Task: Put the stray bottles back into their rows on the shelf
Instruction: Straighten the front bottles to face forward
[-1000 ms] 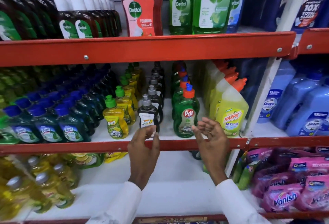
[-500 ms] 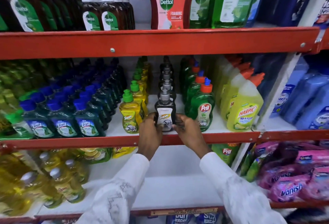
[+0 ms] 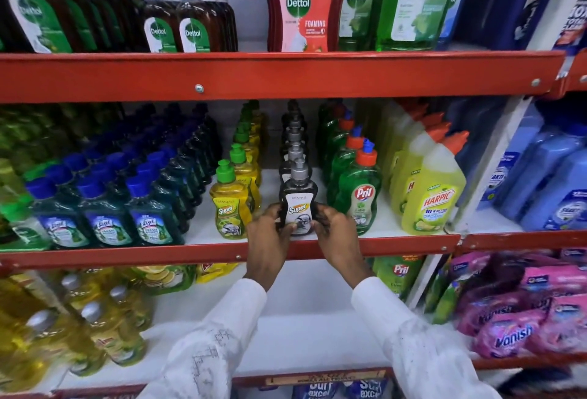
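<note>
A black Super bottle [image 3: 298,198] with a grey pump cap stands upright at the front of its row on the middle shelf [image 3: 190,254]. My left hand [image 3: 268,240] grips its left side and my right hand [image 3: 336,236] grips its right side, fingers wrapped round the lower label. Behind it runs a line of the same black bottles [image 3: 293,141]. A row of yellow Super bottles [image 3: 229,205] stands to the left, a row of green Pril bottles [image 3: 359,192] to the right.
Blue-capped Lizol bottles [image 3: 104,211] fill the left of the shelf, yellow Harpic bottles [image 3: 432,195] the right. Dettol bottles [image 3: 305,5] stand on the shelf above. Below are yellow bottles [image 3: 104,332], a Pril bottle [image 3: 397,275] and pink Vanish packs [image 3: 514,322].
Both hands came in from open, in front of the shelf edge, and closed on the front black bottle. The view has moved closer to the shelf.
</note>
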Motion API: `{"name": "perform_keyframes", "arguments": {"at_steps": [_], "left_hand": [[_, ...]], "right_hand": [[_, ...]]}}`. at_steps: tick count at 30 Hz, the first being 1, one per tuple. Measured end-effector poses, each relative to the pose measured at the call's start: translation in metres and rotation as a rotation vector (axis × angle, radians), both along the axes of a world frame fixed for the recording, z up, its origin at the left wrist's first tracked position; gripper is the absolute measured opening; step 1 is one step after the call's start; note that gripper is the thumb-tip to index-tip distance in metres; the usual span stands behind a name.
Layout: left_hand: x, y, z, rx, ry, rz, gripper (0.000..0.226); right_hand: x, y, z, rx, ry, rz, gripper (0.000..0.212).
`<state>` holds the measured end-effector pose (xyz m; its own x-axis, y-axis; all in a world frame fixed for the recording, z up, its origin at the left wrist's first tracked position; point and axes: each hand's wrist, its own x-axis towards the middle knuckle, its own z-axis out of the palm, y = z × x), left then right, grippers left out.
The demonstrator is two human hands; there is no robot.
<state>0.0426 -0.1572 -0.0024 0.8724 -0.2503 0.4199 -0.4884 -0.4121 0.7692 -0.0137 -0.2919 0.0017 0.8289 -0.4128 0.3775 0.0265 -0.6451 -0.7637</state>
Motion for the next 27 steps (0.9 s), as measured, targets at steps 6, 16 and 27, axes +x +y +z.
{"name": "perform_keyframes", "arguments": {"at_steps": [6, 16, 27], "left_hand": [[-0.024, 0.025, 0.004, -0.143, -0.056, 0.034, 0.037], [0.008, 0.102, 0.012, -0.224, -0.042, 0.251, 0.041], [0.03, 0.106, 0.016, 0.086, 0.02, 0.113, 0.035]], "right_hand": [[-0.019, 0.014, 0.003, 0.162, -0.173, -0.176, 0.028], [0.022, 0.096, 0.003, 0.017, -0.124, 0.084, 0.033], [0.046, 0.097, 0.002, -0.022, 0.043, 0.097, 0.035]]}}
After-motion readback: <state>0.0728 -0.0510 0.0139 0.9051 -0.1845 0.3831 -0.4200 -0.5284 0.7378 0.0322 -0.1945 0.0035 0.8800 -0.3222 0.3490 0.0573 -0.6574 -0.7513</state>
